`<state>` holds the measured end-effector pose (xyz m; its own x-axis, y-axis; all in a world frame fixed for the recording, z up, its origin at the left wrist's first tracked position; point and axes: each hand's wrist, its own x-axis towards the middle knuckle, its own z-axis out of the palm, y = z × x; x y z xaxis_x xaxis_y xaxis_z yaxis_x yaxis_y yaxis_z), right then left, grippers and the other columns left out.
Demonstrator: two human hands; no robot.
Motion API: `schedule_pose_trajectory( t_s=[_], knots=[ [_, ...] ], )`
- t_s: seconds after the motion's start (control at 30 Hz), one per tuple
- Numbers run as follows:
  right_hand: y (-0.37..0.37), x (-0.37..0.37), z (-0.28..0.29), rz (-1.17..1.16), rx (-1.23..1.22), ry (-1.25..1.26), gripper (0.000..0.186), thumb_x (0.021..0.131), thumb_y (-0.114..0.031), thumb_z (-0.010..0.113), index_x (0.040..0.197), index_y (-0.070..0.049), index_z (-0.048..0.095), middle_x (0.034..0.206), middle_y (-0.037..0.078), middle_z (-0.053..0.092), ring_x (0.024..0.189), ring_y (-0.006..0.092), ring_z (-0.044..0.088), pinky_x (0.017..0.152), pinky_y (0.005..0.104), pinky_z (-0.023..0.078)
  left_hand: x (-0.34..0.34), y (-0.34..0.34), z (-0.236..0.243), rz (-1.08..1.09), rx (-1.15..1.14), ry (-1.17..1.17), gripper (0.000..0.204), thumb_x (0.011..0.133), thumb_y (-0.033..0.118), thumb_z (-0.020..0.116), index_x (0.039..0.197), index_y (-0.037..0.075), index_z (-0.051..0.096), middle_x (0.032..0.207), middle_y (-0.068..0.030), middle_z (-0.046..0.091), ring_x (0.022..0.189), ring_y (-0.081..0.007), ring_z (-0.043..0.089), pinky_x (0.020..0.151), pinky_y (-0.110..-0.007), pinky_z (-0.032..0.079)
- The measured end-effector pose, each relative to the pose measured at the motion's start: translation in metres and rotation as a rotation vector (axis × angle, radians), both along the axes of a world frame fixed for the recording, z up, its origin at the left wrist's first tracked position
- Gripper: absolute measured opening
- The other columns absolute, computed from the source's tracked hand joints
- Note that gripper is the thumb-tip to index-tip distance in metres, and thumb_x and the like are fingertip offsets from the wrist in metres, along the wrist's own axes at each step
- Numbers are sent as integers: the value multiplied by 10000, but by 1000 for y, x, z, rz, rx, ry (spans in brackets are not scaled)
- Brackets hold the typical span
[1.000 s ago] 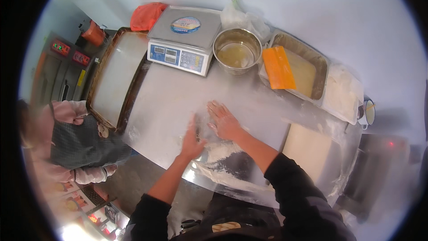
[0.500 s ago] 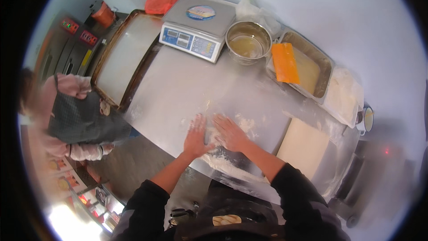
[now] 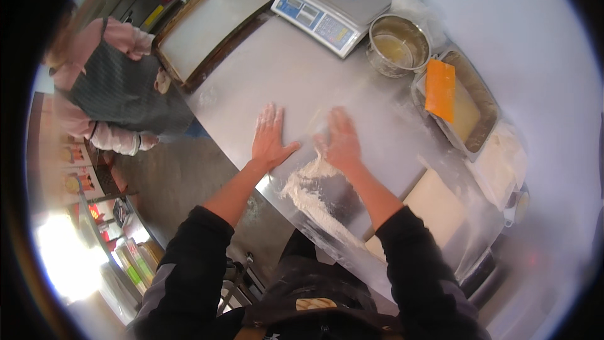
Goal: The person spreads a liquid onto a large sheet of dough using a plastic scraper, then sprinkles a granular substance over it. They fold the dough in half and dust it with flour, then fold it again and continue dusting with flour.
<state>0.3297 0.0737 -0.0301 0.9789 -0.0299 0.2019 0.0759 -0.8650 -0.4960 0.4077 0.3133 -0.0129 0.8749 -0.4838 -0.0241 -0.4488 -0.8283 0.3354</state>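
My left hand [image 3: 270, 138] lies palm down on the metal table [image 3: 264, 66], its fingers stretched out and dusted white. Beside it, my right hand [image 3: 341, 141] is also flat and empty, slightly smeared by motion. White flour [image 3: 308, 198] forms a streaky band between my wrists, along the table's near edge; its upper end reaches my right palm. To the right of my right forearm rests a flat, pale rectangular sheet of dough [image 3: 434, 204], with part of it behind the sleeve.
At the back stand a scale [image 3: 324, 16], a metal bowl [image 3: 396, 47] and a tray [image 3: 220, 22]. An orange scraper [image 3: 440, 90] lies across a rectangular metal pan [image 3: 484, 129] at right. A person [image 3: 119, 82] in a dark apron stands beyond the table's left edge.
My view has shifted, so the scene sits differently. My hands have moved apart and away from me over the table, and the flour is now bunched into a thicker band nearer me.
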Motion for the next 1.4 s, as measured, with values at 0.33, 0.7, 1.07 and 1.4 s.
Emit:
schedule_pose_trajectory(
  t_s=[0.33, 0.7, 1.07, 1.4],
  knots=[
    [-38, -114, 23, 858, 58, 289, 758, 975, -306, 753, 1599, 5, 454, 1674, 220, 411, 1582, 374, 345, 1323, 484, 275, -166, -15, 4, -376, -164, 277, 1367, 716, 572, 880, 1712, -12, 148, 1768, -258, 213, 1655, -416, 171, 1366, -521, 136],
    [-40, -131, -2, 353, 32, 21, 641, 1003, -217, 673, 1579, -11, 485, 1640, 224, 458, 1515, 426, 432, 1256, 511, 358, -249, -62, -12, 323, -402, -11, 1193, 742, 344, 868, 1691, 4, 232, 1727, -285, 289, 1622, -458, 240, 1349, -538, 176],
    [-23, -175, 1, 559, 406, 180, 534, 995, -117, 626, 1518, -30, 571, 1595, 213, 519, 1505, 399, 457, 1237, 474, 411, -260, -79, -21, 366, -905, 146, 989, 787, 303, 793, 1638, 18, 379, 1730, -279, 306, 1590, -466, 321, 1315, -548, 267],
    [-13, -190, 9, 514, 375, 265, 377, 972, -90, 649, 1339, -12, 690, 1479, 173, 608, 1427, 371, 538, 1204, 487, 440, -230, -40, -8, -160, -212, 99, 1054, 821, 559, 794, 1642, 32, 393, 1744, -233, 303, 1640, -386, 235, 1358, -509, 192]
  ],
)
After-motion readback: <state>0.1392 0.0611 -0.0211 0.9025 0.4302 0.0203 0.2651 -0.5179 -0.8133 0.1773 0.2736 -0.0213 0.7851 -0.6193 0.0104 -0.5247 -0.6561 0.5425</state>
